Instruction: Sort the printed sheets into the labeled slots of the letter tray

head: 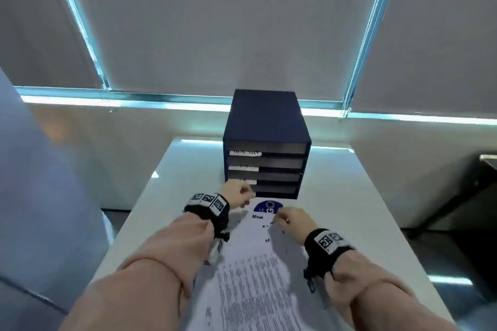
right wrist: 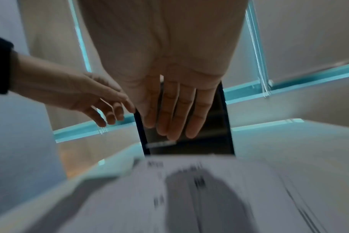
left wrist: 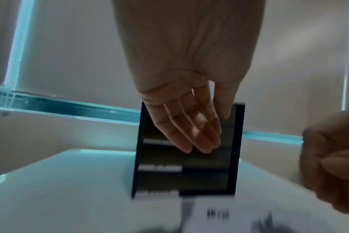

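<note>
A dark blue letter tray (head: 266,121) stands at the far end of the white table (head: 336,196); its stacked slots face me, with white labels (head: 244,153) on their left ends. In front of it lies a pile of printed sheets (head: 255,271), the top one bearing a blue round logo (head: 266,207). My left hand (head: 248,197) hovers by the tray's lower left corner, fingers straight (left wrist: 197,134), holding nothing. My right hand (head: 279,216) is over the top sheet's far end, fingers extended (right wrist: 173,119) above the paper (right wrist: 189,189); whether they touch it is unclear.
Grey roller blinds (head: 215,35) and a window sill run behind the table. A grey panel (head: 40,169) stands at the left. A dark piece of furniture (head: 478,185) sits low at the right. Bare table surface lies on both sides of the tray.
</note>
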Available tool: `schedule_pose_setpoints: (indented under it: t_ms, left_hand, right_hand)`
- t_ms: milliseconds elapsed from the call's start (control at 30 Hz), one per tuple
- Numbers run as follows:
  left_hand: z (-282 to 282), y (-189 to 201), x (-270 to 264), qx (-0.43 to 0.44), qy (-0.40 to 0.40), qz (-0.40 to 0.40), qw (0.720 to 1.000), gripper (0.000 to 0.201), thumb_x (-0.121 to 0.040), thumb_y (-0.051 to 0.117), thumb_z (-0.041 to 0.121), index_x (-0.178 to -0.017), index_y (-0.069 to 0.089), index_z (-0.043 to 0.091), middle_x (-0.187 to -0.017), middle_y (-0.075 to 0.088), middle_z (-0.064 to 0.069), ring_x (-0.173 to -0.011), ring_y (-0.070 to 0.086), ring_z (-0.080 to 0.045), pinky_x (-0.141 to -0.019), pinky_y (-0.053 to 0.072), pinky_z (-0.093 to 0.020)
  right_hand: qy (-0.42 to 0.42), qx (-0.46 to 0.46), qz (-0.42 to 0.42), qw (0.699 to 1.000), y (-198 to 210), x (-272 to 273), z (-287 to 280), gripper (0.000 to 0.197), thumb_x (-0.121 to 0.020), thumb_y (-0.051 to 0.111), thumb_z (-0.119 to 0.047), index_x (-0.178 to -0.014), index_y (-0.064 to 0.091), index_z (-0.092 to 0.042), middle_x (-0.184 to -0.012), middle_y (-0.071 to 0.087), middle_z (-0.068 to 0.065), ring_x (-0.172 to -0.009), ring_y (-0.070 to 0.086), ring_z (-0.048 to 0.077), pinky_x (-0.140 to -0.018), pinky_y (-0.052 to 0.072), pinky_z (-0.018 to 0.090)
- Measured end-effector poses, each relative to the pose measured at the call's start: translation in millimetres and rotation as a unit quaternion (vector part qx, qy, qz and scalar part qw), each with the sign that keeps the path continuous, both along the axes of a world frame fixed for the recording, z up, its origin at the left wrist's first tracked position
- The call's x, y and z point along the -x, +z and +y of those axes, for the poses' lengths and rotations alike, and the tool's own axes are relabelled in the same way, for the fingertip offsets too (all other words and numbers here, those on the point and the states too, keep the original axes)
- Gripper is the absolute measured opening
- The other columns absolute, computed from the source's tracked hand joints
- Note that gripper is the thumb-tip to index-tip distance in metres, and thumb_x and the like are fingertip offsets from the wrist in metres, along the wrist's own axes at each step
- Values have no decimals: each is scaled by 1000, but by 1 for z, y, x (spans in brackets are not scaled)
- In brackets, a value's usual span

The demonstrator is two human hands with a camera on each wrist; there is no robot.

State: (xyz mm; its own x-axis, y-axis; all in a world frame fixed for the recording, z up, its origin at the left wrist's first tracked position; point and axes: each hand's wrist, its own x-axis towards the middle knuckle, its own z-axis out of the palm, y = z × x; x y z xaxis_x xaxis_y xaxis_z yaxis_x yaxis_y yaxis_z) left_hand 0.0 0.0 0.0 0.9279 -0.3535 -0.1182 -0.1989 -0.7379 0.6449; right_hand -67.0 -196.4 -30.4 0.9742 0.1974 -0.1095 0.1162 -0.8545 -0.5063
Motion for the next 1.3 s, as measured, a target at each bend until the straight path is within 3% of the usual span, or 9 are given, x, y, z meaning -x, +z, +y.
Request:
schedule_pose_setpoints:
  t_ms: [100, 467, 600, 700, 800, 967, 1100, 1200, 1300]
  left_hand:
    - [6, -48, 16, -144, -1, 33, 989, 23, -92, 50, 25, -104, 66, 14, -107, 68, -6, -94, 63, -23, -84, 51, -31]
    - [16, -91, 39, -250, -77, 148, 954, 24, -73, 67, 24, -93, 52, 23, -91, 56, 3, -78, 52, -19, -69, 44, -30]
    - [6, -70, 43, -216, -101, 27, 971, 6, -85, 61, 21, -86, 56, 19, -91, 49, 4, -82, 51, -15, -71, 41, -25]
    - [-1, -49, 52, -155, -134, -23, 979, 9, -88, 59, 27, -82, 55, 21, -83, 54, 6, -77, 56, -14, -70, 45, -26]
    - [-4, -24, 58, -95, -140, -50, 984, 12, -88, 61, 37, -85, 63, 26, -62, 54, 11, -59, 53, -5, -63, 40, -21]
    - [24, -10, 46, 15, 55, -50, 997, 36, -74, 70, 52, -71, 62, 17, -61, 55, 6, -56, 48, -11, -57, 42, -27]
    - [47, -24, 46, 349, 132, 234, 898, 47, -77, 73, 38, -110, 64, 5, -94, 71, -14, -73, 68, -18, -70, 53, -26]
    - [43, -38, 57, 484, 177, 315, 797, 28, -99, 44, 12, -115, 56, -9, -100, 68, -23, -77, 72, -23, -64, 58, -28]
    - [39, -48, 59, 478, 223, 284, 800, 27, -101, 39, 15, -112, 55, -4, -106, 67, -25, -88, 68, -29, -74, 57, -36]
  right_hand:
    - [-27, 33, 84, 996, -51, 24, -8, 24, -92, 44, -21, -107, 61, -18, -115, 60, 4, -101, 58, 21, -90, 48, 31]
    - [4, 116, 113, 987, -91, 58, -5, 55, -85, 51, -26, -138, 37, -23, -135, 35, 4, -124, 38, 24, -100, 41, 35]
    - [-129, -89, 146, 977, -86, 57, -12, 67, -79, 58, -23, -140, 33, -27, -135, 39, 1, -122, 48, 22, -102, 43, 34]
    - [-222, -318, 158, 908, -84, 58, -20, 42, -70, 67, -16, -110, 57, -22, -113, 62, 14, -100, 64, 26, -93, 52, 47]
    - [-218, -443, 229, 839, -69, 67, -27, 16, -83, 64, 6, -95, 68, -3, -93, 73, 16, -81, 70, 21, -74, 55, 27]
    - [-227, -528, 242, 782, -50, 72, -39, 28, -91, 61, -8, -118, 62, -3, -102, 72, 14, -87, 70, 24, -75, 53, 27]
    - [-257, -586, 208, 740, -36, 74, -35, 47, -94, 55, -6, -139, 41, -2, -115, 61, 1, -110, 58, 18, -103, 37, 29]
    - [-259, -587, 207, 738, -30, 72, -30, 23, -98, 49, -9, -121, 51, -8, -104, 63, -7, -114, 55, 17, -104, 36, 30]
    - [-246, -580, 210, 748, -41, 69, -28, 23, -98, 50, -13, -118, 61, -14, -107, 72, 2, -111, 62, 21, -108, 39, 39]
